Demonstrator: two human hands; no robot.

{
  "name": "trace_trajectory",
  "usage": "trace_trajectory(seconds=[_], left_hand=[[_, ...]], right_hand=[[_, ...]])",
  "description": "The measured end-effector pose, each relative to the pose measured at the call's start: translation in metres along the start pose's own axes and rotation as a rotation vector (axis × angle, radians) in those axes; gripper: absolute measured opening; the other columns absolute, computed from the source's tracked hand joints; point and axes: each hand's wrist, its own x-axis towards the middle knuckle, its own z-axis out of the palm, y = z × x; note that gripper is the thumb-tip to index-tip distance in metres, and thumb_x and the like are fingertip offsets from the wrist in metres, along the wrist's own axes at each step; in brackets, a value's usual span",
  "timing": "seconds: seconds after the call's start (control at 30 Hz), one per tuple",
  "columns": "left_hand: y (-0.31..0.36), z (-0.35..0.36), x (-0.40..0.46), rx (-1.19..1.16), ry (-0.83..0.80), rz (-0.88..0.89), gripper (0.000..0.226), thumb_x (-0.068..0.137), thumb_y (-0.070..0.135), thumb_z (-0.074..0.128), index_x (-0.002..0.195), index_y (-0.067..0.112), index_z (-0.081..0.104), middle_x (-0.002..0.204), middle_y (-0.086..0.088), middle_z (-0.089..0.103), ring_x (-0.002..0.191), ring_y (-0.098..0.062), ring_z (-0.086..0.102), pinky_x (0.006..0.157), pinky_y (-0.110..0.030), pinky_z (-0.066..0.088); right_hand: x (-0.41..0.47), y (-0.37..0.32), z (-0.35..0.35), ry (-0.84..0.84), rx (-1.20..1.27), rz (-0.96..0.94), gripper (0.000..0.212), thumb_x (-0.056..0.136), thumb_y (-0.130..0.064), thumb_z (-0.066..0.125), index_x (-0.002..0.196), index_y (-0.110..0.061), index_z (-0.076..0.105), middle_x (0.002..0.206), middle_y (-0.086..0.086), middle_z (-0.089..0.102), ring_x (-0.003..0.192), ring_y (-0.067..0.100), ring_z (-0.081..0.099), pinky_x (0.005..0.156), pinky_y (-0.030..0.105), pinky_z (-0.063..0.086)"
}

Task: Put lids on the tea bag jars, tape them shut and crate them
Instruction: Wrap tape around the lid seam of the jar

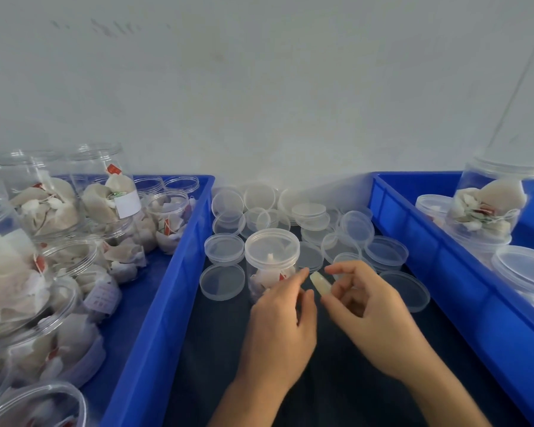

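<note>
Pinching translucent tape strip (320, 284), round clear lidded jar (271, 260)

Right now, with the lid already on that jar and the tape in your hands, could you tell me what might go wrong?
1. The tape piece, pinched by the right hand with the left hand at its end, may fold onto itself or stick to fingers.
2. The lidded jar stands unheld among loose lids; pressing tape on may tip it.

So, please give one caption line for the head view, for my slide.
Both hands, left and right, hold a tape strip beside a lidded jar, between two blue crates and loose lids.
</note>
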Motion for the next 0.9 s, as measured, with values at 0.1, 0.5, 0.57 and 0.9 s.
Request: trace_trajectory(seconds=[0.1,0.5,0.57,0.9], left_hand=[[0.005,-0.001,0.002,-0.105,-0.05,0.002,0.038,0.107,0.021,0.062,0.143,0.031,0.065,0.11,0.02,0.072,0.105,0.0,0.068,0.092,-0.025,0.056],[0.005,-0.006,0.005,-0.185,0.072,-0.05,0.01,0.095,0.018,0.08,0.1,0.026,0.079,0.085,0.023,0.074,0.08,0.003,0.074,0.068,-0.011,0.056],[0.004,-0.006,0.005,-0.187,0.076,-0.055,0.01,0.095,0.017,0.08,0.096,0.027,0.079,0.082,0.022,0.074,0.078,0.003,0.073,0.067,-0.011,0.056],[-0.001,-0.003,0.004,-0.073,0.059,-0.009,0.007,0.097,0.016,0.076,0.092,0.02,0.074,0.08,0.017,0.069,0.079,-0.004,0.07,0.067,-0.022,0.058]], right_hand=[[-0.001,0.0,0.002,-0.008,-0.016,-0.054,0.039,0.093,-0.028,0.076,0.111,-0.058,0.059,0.095,-0.01,0.069,0.081,0.013,0.07,0.074,0.028,0.06],[-0.003,0.005,0.003,-0.024,-0.268,-0.221,0.045,0.093,-0.02,0.077,0.119,-0.049,0.056,0.107,-0.02,0.058,0.097,0.009,0.061,0.081,0.016,0.051],[-0.002,0.006,0.004,-0.036,-0.286,-0.212,0.045,0.093,-0.022,0.077,0.12,-0.05,0.056,0.108,-0.022,0.058,0.098,0.007,0.061,0.083,0.016,0.051],[0.003,0.016,0.01,-0.035,-0.366,-0.165,0.033,0.097,-0.044,0.064,0.124,-0.056,0.05,0.098,-0.022,0.058,0.1,-0.002,0.06,0.082,0.015,0.053]])
